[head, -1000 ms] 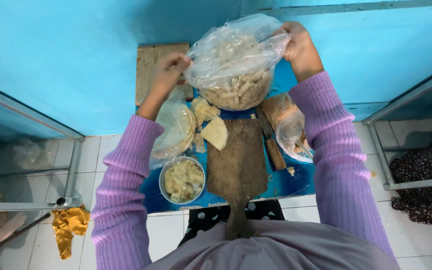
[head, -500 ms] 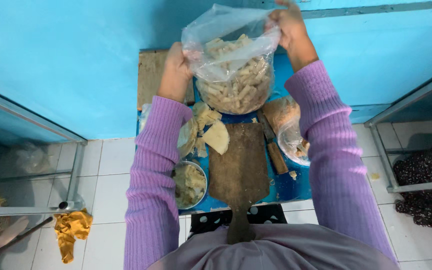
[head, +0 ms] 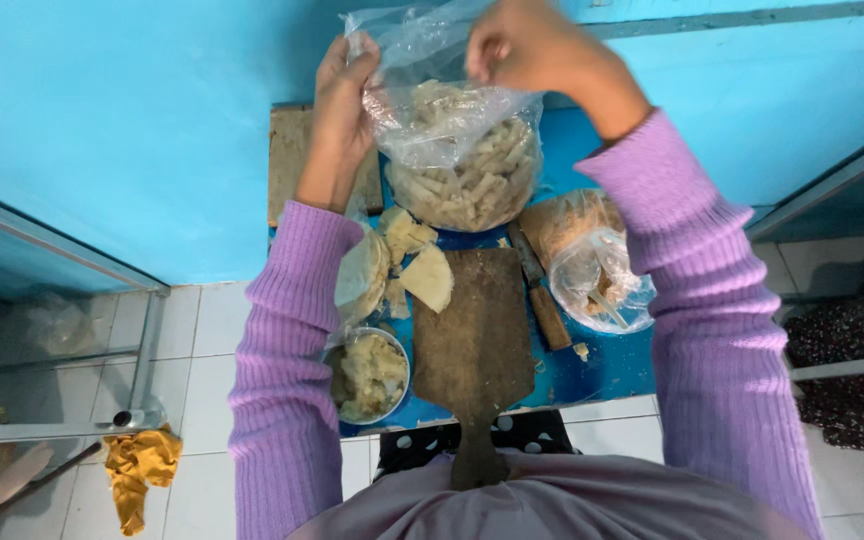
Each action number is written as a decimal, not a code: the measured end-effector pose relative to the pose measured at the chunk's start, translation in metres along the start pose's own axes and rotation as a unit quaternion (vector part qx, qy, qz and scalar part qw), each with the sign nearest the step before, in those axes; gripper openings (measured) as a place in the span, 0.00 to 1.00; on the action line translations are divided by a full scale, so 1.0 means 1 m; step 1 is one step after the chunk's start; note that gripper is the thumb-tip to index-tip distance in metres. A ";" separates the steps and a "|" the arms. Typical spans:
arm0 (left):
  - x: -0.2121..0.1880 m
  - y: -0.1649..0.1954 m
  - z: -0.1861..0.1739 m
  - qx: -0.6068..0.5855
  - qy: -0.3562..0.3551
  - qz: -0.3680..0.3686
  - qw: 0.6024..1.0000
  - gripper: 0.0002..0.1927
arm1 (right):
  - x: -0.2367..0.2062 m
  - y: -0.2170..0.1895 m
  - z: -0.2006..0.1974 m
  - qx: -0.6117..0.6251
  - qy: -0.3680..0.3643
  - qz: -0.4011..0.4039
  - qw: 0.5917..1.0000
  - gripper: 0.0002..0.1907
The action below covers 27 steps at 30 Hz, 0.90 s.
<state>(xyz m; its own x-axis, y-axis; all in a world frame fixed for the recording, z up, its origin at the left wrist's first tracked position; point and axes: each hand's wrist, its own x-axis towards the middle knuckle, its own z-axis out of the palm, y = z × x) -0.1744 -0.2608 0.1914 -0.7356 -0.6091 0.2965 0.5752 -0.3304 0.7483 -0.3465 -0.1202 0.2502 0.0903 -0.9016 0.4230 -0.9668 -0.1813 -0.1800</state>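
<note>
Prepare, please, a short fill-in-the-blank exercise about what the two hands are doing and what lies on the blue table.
1. Both hands, the left hand and the right hand, grip the top of a clear plastic ____ full of pale cut pieces.
2. The wooden cutting board lies on a table whose colour is ____.
3. The round metal bowl stands to the ____ of the cutting board.
4. The sleeves are ____ in colour.

Missing words: bag; blue; left; purple

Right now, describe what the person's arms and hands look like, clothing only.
Both arms wear long, ribbed knit sleeves in lilac purple, with snug cuffs ending at the wrists. The left hand and right hand are bare: no gloves, and no rings or watch visible.
</note>
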 end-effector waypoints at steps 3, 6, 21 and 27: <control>0.002 -0.005 0.002 -0.020 -0.040 0.012 0.999 0.03 | 0.011 0.003 0.014 0.055 -0.240 0.064 0.967 0.19; 0.000 -0.008 0.004 -0.021 -0.068 0.040 0.997 0.04 | 0.008 0.016 0.017 0.017 -0.258 0.116 0.959 0.19; -0.002 -0.006 0.003 0.015 -0.003 0.021 1.000 0.05 | -0.005 0.021 0.023 -0.053 -0.283 0.170 0.942 0.21; -0.001 -0.002 -0.021 -0.056 0.053 -0.043 0.996 0.08 | -0.014 0.014 0.003 0.224 -0.175 0.083 0.955 0.22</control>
<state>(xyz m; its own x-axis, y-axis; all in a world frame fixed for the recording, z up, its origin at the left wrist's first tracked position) -0.1674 -0.2747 0.1771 -0.7450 -0.6464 0.1646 0.5520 -0.4588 0.6963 -0.3605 -0.1117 0.2392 0.0947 -0.9944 0.0465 -0.7827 -0.1032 -0.6138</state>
